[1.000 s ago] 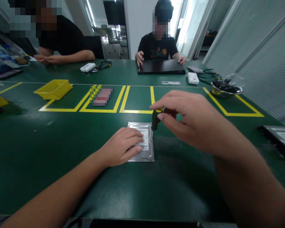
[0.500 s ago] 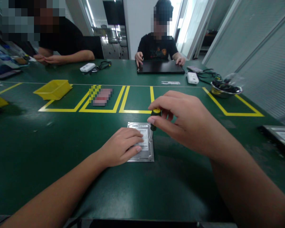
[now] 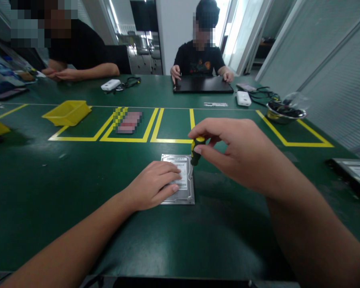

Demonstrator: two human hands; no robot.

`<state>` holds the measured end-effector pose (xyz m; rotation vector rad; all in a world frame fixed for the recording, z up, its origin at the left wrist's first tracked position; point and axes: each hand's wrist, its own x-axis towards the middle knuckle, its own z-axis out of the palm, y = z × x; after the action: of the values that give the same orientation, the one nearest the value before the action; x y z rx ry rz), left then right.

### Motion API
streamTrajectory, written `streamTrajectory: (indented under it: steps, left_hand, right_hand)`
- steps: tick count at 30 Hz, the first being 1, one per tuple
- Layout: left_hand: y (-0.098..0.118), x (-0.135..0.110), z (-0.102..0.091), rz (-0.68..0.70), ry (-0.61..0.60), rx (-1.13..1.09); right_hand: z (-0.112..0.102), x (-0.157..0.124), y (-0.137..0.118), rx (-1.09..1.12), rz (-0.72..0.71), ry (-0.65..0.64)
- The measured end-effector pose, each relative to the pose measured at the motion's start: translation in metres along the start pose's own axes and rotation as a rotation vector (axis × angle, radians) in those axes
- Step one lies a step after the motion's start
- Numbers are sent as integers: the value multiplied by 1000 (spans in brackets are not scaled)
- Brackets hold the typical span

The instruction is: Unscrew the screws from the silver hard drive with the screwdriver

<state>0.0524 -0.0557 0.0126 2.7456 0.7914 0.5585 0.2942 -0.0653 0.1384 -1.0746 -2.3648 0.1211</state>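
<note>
A silver hard drive with a white label lies flat on the green table in front of me. My left hand rests on it from the left, fingers stretched across the label. Over the drive's right edge, my right hand pinches a short yellow-and-black screwdriver between thumb and fingers. Its handle tilts slightly, the top leaning right. The lower end points down at the drive's right side; I cannot make out the tip.
A yellow bin stands at the left, near a pixelated reddish item. Another drive-like device lies at the right. Farther back are a metal bowl and a black panel under a co-worker's hands. Another person sits at the far left.
My right hand has shifted slightly right and down, its fingers sitting differently on the screwdriver. More of the handle shows and it leans more. The left hand and hard drive stay put.
</note>
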Motion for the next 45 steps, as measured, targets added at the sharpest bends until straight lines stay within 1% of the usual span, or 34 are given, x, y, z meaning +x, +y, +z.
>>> streamTrajectory:
  steps: [5,9,13,19,24,30,33,36,40,45]
  left_hand:
    - [1,1,-1,1,3,-8]
    - [0,1,-1,0,4,-6]
    - [0,1,-3,0,8,-38]
    - [2,2,-6,-16,-5,-98]
    - [2,2,-6,-12,-13,-105]
    - [-1,1,-6,-39,21,-189]
    - [-3,-1,-5,-66,56,-239]
    - [-4,-2,-5,-82,64,-275]
    - [-4,-2,-4,-95,57,-270]
    - [-5,-2,-2,-75,73,-235]
  right_hand:
    - [4,2,-1,78,-31,-27]
    - [12,3,0,80,-35,-30]
    - [17,3,1,90,-2,-31]
    - [17,2,1,47,44,-60]
    - [19,3,1,46,85,-129]
    - [16,5,-2,16,140,-182]
    - [14,4,-2,8,148,-207]
    - [12,4,0,5,152,-222]
    - [8,4,6,-1,154,-234]
    - [0,1,13,-41,162,-259]
